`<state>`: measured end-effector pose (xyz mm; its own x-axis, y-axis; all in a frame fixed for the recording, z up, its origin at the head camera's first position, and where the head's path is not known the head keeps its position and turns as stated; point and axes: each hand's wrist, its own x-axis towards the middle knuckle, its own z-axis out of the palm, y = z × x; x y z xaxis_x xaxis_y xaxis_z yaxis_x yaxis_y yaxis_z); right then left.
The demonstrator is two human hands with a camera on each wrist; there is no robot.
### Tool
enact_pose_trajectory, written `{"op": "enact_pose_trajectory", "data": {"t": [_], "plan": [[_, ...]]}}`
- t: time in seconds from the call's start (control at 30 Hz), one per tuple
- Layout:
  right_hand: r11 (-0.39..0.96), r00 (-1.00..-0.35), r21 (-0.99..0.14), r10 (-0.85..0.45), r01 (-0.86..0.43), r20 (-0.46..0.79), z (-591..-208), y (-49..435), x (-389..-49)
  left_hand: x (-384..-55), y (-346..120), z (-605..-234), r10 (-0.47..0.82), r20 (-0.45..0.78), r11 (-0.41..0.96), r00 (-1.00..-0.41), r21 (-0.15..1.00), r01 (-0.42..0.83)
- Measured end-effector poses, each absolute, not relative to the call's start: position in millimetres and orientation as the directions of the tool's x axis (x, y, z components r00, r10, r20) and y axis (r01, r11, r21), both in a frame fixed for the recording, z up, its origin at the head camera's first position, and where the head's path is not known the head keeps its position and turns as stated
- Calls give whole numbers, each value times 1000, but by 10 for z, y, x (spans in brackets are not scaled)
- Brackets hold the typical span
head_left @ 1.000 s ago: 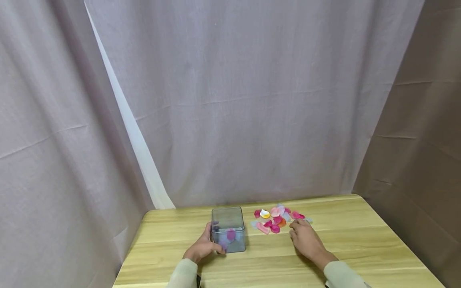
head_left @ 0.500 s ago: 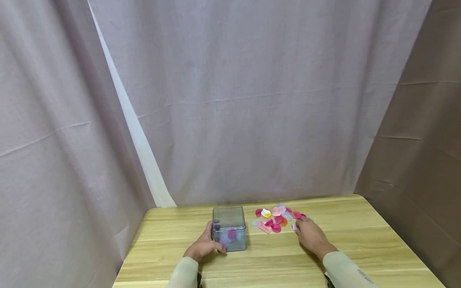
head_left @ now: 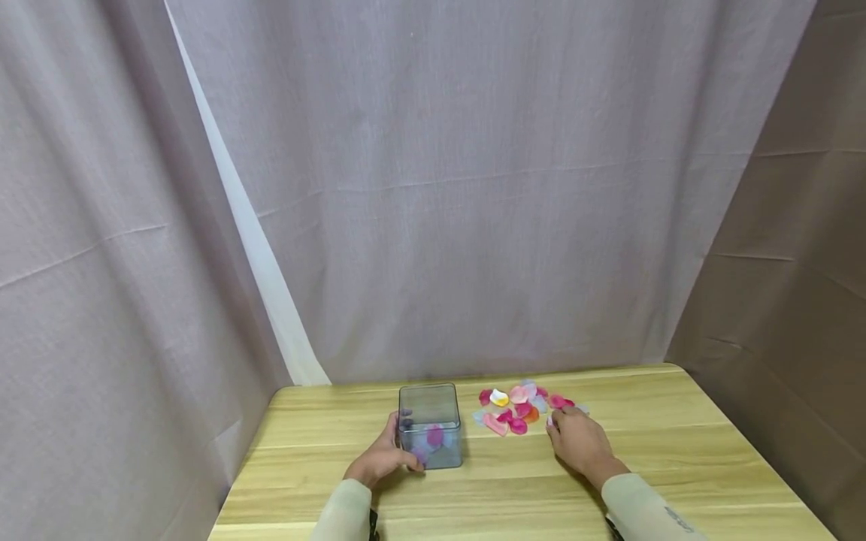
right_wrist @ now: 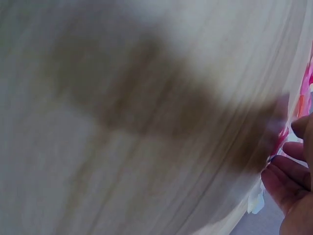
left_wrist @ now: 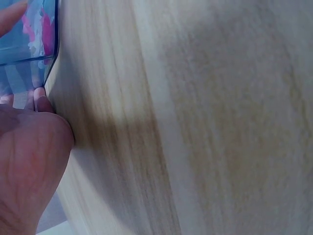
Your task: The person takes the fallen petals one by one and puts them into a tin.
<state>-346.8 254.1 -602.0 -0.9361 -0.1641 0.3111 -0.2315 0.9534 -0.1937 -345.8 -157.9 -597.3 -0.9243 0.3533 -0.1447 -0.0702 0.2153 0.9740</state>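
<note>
A see-through bluish square box [head_left: 446,456] stands on the table, with purple and pink petals [head_left: 435,436] inside. My left hand [head_left: 381,458] grips its left side, thumb across the near face; the left wrist view shows fingers at the box's lower edge and bright pink petals behind the wall. To the right, my right hand [head_left: 583,442] is low over the right end of a scatter of flower petals [head_left: 519,426]. A pale petal [head_left: 550,422] shows at its thumb, pinched against curled fingers. In the right wrist view, those fingers [right_wrist: 281,183] are bent beside red petals.
The loose petals are pink, magenta, orange and pale blue, with one white and yellow petal [head_left: 499,398] at the left. They lie on a wood-grain table [head_left: 501,496] with rounded far corners. Grey curtains [head_left: 487,225] hang behind and at both sides.
My right hand has shifted slightly right to the end of the petal scatter, its fingers now over the red petals and a pale petal showing at the thumb. The left hand keeps the box in place.
</note>
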Motion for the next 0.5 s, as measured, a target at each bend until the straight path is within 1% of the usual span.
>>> {"op": "enact_pose_trajectory", "data": {"t": [0.17, 0.4, 0.5], "plan": [[959, -941, -203, -130, -200, 311, -6038, 2521, -3498, -3456, -1578, -5970, 349, -149, 216, -925, 974, -75], [962, -933, -193, -118, -192, 339, -6074, 2523, -3509, -3458, -1588, -5975, 363, -148, 201, -920, 976, -78], [956, -934, -221, -110, -193, 341, -6081, 2539, -3515, -3459, -1584, -5964, 365, -144, 193, -920, 978, -76]]}}
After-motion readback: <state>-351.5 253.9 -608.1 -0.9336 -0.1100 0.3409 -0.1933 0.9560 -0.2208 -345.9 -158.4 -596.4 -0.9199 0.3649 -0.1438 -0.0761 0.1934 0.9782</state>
